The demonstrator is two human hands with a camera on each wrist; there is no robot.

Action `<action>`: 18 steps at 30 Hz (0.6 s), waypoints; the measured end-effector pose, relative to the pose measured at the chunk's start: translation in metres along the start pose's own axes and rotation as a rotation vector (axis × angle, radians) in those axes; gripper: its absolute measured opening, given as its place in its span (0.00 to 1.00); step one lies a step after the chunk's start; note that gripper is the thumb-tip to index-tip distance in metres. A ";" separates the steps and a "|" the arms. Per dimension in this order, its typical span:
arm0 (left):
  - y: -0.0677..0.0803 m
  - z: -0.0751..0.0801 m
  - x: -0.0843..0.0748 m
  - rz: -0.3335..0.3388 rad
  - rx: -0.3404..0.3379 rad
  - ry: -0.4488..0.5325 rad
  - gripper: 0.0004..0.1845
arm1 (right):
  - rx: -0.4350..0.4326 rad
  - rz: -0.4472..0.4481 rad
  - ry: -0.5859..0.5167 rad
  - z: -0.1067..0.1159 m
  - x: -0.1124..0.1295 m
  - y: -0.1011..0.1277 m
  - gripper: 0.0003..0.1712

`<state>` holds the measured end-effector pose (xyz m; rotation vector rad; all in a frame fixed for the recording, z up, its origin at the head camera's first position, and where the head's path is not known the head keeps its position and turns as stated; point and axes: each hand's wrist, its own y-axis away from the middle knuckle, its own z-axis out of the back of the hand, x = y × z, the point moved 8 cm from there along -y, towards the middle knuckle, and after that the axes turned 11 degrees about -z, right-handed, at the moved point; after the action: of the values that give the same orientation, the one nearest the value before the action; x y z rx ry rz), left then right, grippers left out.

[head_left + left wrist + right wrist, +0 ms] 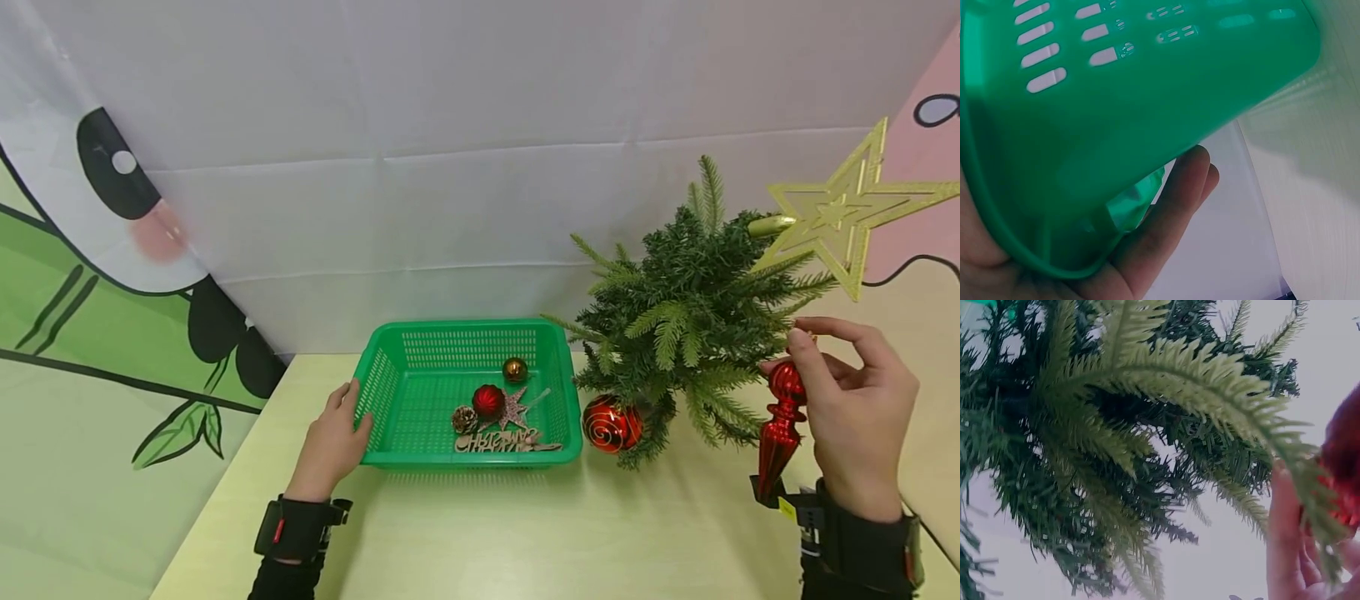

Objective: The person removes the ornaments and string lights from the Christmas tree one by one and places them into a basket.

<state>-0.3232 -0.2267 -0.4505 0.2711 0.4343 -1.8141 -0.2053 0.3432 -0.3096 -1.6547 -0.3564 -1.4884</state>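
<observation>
A small green tree (686,312) stands at the right of the table, topped by a gold star (847,212). A red ball with swirls (611,423) hangs low on it. My right hand (855,417) pinches the top of a long red drop ornament (780,429) beside the tree's right branches (1166,394); the ornament (1344,469) shows red at the right wrist view's edge. My left hand (330,442) holds the left rim of a green basket (390,367), its fingers (1166,212) under the basket wall (1116,112).
In the basket lie a red ball (488,400), a gold ball (514,369), a pine cone (464,418), a glittery star (516,408) and a wooden word cutout (498,440). A white cloth backdrop (450,167) hangs behind. The yellow table (525,533) ends at left.
</observation>
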 end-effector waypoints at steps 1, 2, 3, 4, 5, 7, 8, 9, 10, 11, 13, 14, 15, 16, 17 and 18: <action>0.000 0.000 0.000 0.000 -0.001 0.000 0.35 | -0.007 0.008 0.043 0.000 0.001 0.001 0.16; 0.000 0.000 0.000 0.001 0.000 -0.001 0.35 | -0.004 0.015 0.054 -0.001 0.002 0.000 0.17; 0.000 0.000 0.000 0.002 0.001 -0.002 0.35 | -0.002 0.021 0.068 -0.002 0.002 0.000 0.17; 0.000 0.000 0.000 0.003 0.003 -0.002 0.35 | 0.010 0.020 0.066 -0.002 0.001 -0.001 0.18; 0.000 0.000 0.000 0.004 0.005 -0.002 0.35 | 0.032 0.017 0.059 -0.002 0.000 -0.002 0.18; 0.000 -0.001 -0.001 0.004 0.007 0.000 0.35 | 0.100 -0.004 0.015 -0.003 -0.003 -0.004 0.19; 0.000 -0.001 -0.001 0.003 0.007 0.000 0.35 | 0.135 -0.003 0.018 -0.002 -0.003 -0.005 0.20; 0.001 0.000 -0.001 0.003 0.007 0.002 0.35 | 0.173 -0.005 0.004 -0.001 -0.004 -0.006 0.20; 0.001 0.000 -0.002 0.002 0.007 0.002 0.35 | 0.207 -0.004 0.009 0.001 -0.005 -0.007 0.21; 0.001 0.000 -0.002 0.000 0.005 0.003 0.35 | 0.234 0.004 0.029 0.002 -0.005 -0.007 0.21; 0.001 0.001 -0.003 -0.002 0.000 0.003 0.35 | 0.271 0.039 0.088 0.005 -0.005 -0.007 0.22; 0.001 0.001 -0.002 -0.002 -0.001 0.002 0.35 | 0.272 0.062 0.144 0.005 -0.004 -0.007 0.22; 0.001 0.001 -0.002 -0.002 0.000 0.002 0.35 | 0.272 0.078 0.179 0.005 -0.004 -0.007 0.22; 0.001 0.001 -0.002 -0.002 0.000 0.002 0.35 | 0.264 0.102 0.228 0.005 -0.003 -0.006 0.21; 0.001 0.001 -0.002 -0.002 0.001 0.001 0.35 | 0.259 0.124 0.256 0.004 -0.001 -0.005 0.21; 0.001 0.001 -0.001 -0.001 0.004 0.001 0.35 | 0.257 0.145 0.272 0.002 0.000 -0.005 0.21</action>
<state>-0.3219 -0.2259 -0.4494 0.2744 0.4318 -1.8158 -0.2069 0.3476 -0.3074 -1.2325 -0.2591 -1.4687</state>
